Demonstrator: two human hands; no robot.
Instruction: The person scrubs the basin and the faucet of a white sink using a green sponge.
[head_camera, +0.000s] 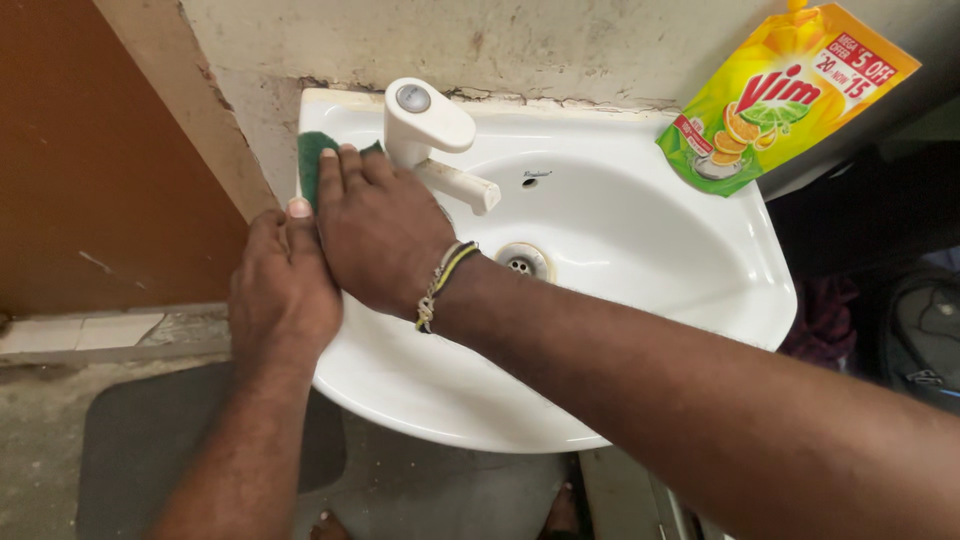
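Observation:
A white wall-mounted sink (700, 290) fills the middle of the view, with a white lever tap (430, 125) at its back left. My right hand (375, 225) lies flat on a green scouring pad (312, 160), pressing it against the sink's left rim beside the tap. A braided band circles that wrist. My left hand (283, 290) rests on the sink's left edge just below, its thumb touching the pad's lower edge. The drain (522, 261) shows to the right of my right wrist.
A yellow and green refill pouch (785, 95) leans on the sink's back right corner against the wall. A brown door panel (90, 150) stands at the left. A dark mat (150, 440) lies on the floor below, and dark bags sit at the right.

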